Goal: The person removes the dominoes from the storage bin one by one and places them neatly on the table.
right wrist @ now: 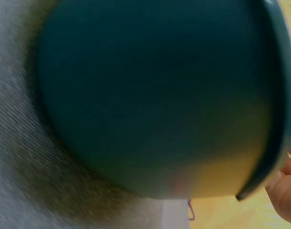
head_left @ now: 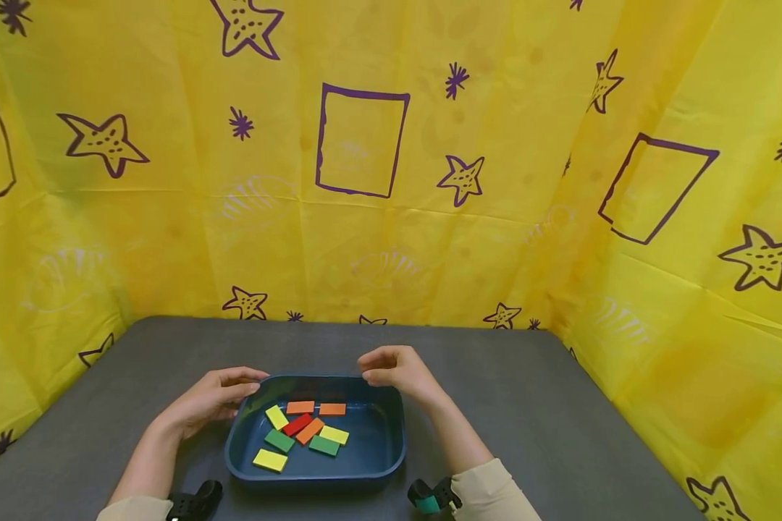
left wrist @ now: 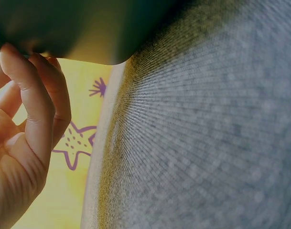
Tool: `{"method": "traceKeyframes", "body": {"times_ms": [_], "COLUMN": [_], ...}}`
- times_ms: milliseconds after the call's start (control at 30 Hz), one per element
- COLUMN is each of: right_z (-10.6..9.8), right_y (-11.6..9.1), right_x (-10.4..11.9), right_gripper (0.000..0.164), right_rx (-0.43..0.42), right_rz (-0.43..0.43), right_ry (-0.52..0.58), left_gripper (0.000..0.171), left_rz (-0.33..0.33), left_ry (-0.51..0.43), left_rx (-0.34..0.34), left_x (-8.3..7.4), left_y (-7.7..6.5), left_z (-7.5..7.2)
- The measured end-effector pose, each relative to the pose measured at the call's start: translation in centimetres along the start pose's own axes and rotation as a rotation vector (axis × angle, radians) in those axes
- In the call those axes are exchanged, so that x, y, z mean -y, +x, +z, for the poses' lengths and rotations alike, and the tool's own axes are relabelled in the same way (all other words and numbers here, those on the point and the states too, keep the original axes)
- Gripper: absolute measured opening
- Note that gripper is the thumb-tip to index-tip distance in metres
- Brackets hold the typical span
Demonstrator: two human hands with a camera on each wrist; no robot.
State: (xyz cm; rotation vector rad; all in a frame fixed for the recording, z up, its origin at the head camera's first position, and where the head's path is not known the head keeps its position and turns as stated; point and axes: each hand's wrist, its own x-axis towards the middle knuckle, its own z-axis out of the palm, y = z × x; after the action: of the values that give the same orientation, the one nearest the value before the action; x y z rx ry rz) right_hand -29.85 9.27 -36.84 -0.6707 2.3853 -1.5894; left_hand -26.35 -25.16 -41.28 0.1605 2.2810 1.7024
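Observation:
A dark blue rectangular container (head_left: 365,459) with rounded corners stands on the grey table. Flat rectangular blocks lie on the left and middle of its floor: three orange, such as this orange block (head_left: 332,409), three yellow, including one yellow block (head_left: 270,460) at the front, two green, including this green block (head_left: 279,441), and a red block (head_left: 296,425). At the back left corner my left hand (head_left: 211,398) has loosely bent fingers against the container; the left wrist view shows fingertips at its outer wall. My right hand (head_left: 400,373) is at the back right rim, fingers relaxed, pointing left.
The grey table (head_left: 508,405) extends around the container on every side. Yellow cloth (head_left: 365,239) with purple starfish and frame drawings hangs behind and at both sides. A black band (head_left: 195,501) is on the left wrist, another black band (head_left: 433,496) on the right.

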Motion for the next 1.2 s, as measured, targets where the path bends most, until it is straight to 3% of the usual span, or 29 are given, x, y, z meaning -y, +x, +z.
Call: {"method": "traceKeyframes", "body": {"times_ms": [367,667,1200], "right_z": [1.6,3.0,5.2], "right_y": [-0.1,-0.2,-0.1], "right_x": [-0.6,-0.8,-1.2], "right_gripper": [0.026,0.026,0.028], "right_rx": [0.075,0.203,0.204], "right_rz": [-0.003,0.018,0.139], "right_ry": [-0.009,0.038,-0.071], "left_gripper": [0.053,0.053,0.053], "left_rz": [-0.013,-0.022,-0.012], "left_ry": [0.006,0.014,0.011], "left_rx": [-0.013,-0.019,-0.007], "left_x": [-0.1,-0.2,-0.2], "left_y": [0.0,-0.1,-0.1], "left_z": [0.2,0.2,0.1]}}
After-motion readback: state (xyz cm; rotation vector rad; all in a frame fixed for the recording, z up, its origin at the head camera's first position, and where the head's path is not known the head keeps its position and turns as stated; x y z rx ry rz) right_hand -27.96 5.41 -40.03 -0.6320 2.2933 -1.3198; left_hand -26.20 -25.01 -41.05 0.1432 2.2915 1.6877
